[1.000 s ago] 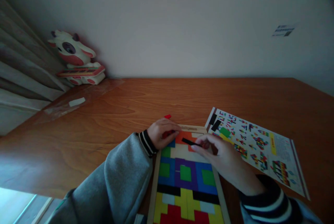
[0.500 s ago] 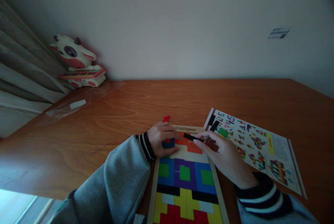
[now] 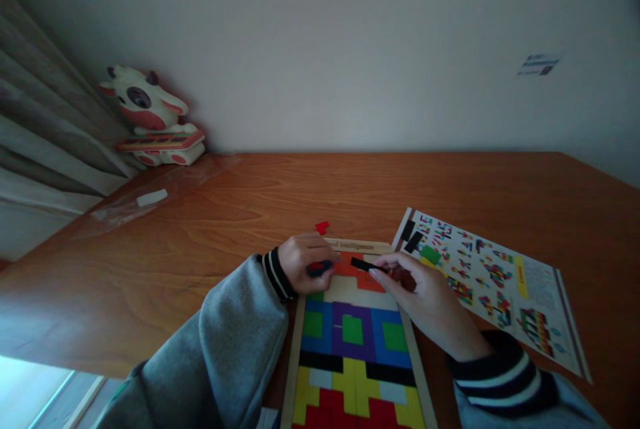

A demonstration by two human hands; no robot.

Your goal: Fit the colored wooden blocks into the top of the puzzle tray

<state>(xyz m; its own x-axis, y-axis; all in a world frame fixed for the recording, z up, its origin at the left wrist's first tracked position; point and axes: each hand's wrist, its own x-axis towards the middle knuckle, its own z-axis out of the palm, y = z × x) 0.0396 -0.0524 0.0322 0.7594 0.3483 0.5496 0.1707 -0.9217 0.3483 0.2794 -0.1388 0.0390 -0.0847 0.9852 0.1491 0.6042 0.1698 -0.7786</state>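
A wooden puzzle board (image 3: 295, 362) lies on the table, filled with flat blue, purple, green, yellow, red and black pieces. Over its upper left corner, my left hand (image 3: 306, 262) pinches a dark blue piece (image 3: 320, 269), partly hidden by the fingers. Orange pieces (image 3: 370, 280) sit in the upper part of the board. My right hand (image 3: 413, 286), above the upper right edge, grips a black strip (image 3: 367, 264) between thumb and fingertips. The strip points left, toward my left hand.
A printed pattern sheet (image 3: 495, 269) lies to the right, with black strips (image 3: 413, 242) and a green piece (image 3: 431, 254) on it. One red piece (image 3: 323, 227) rests beyond the board. A toy cow with a keyboard (image 3: 155, 116) stands at the back left by the curtain.
My left hand has closed on the blue piece and raised it from the board, uncovering green beneath. My right hand has hardly moved and still holds the black strip.
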